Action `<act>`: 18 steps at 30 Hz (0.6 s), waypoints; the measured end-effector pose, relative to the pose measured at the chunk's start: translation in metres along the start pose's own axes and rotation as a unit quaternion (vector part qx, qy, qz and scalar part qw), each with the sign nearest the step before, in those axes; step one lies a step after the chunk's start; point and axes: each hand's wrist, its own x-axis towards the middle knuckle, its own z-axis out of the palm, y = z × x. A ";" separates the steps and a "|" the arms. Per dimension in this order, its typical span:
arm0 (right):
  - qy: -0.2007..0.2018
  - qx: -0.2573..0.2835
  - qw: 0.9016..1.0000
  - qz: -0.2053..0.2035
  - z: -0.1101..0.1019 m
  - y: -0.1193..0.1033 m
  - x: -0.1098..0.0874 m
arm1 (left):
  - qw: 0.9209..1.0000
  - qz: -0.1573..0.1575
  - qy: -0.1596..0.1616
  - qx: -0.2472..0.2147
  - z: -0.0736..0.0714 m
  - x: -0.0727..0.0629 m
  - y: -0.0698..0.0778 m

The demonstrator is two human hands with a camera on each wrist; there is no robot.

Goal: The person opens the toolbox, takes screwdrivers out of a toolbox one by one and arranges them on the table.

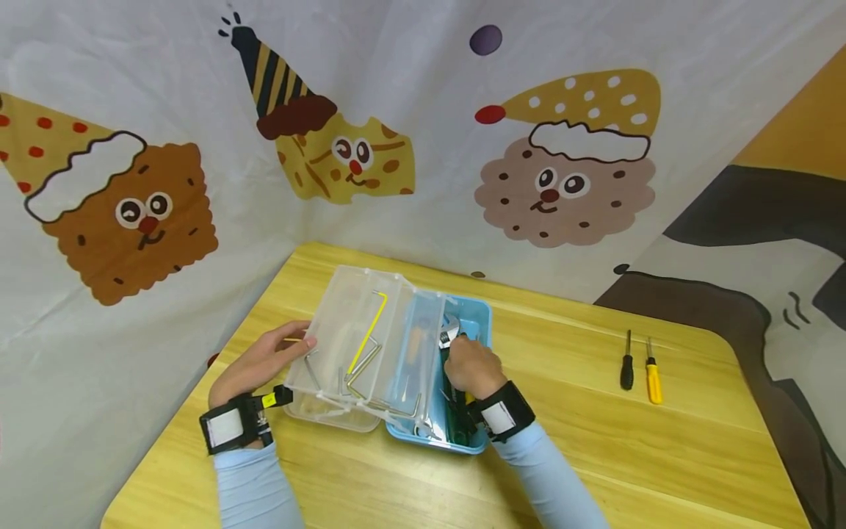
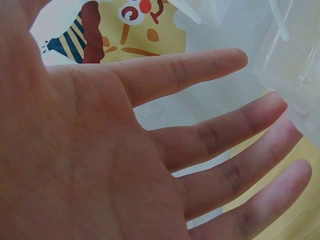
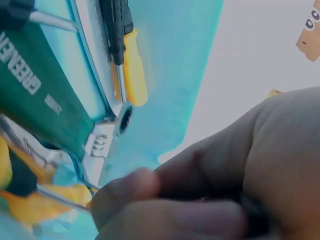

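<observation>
A blue toolbox (image 1: pixel 485 312) stands with its translucent lid section (image 1: pixel 333 308) swung to the left, hex keys (image 1: pixel 370 330) lying in it. My left hand (image 1: pixel 264 360) is at the lid section's left side, fingers straight, fingertips against the clear plastic edge (image 2: pixel 295 115) in the left wrist view. Inside the toolbox, my right hand (image 1: pixel 472 366) curls its fingers round a dark tool (image 3: pixel 257 217), mostly hidden by the fingers. Beside it lies an adjustable wrench (image 1: pixel 449 328) with a green handle (image 3: pixel 42 85).
On the table's right side lie a black-handled screwdriver (image 1: pixel 627 371) and a yellow-handled screwdriver (image 1: pixel 653 382). More tools, including a ring-ended wrench (image 3: pixel 125 119) and a yellow handle (image 3: pixel 135 72), fill the toolbox. A printed cloth (image 1: pixel 423 220) hangs behind the wooden table (image 1: pixel 562 419).
</observation>
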 end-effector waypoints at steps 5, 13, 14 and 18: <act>0.068 -0.036 0.997 0.023 -0.008 -0.005 -0.006 | 1.000 -0.002 0.000 -0.004 0.000 0.000 0.001; 0.098 -0.016 0.995 -0.002 -0.029 0.006 -0.008 | 1.000 -0.001 -0.001 -0.003 0.000 0.000 0.002; 0.102 -0.006 0.995 -0.006 -0.033 0.009 -0.009 | 1.000 -0.003 -0.001 -0.003 0.000 0.000 0.002; 0.119 0.031 0.992 -0.012 -0.054 0.023 -0.017 | 1.000 -0.005 0.001 -0.002 0.000 0.000 0.002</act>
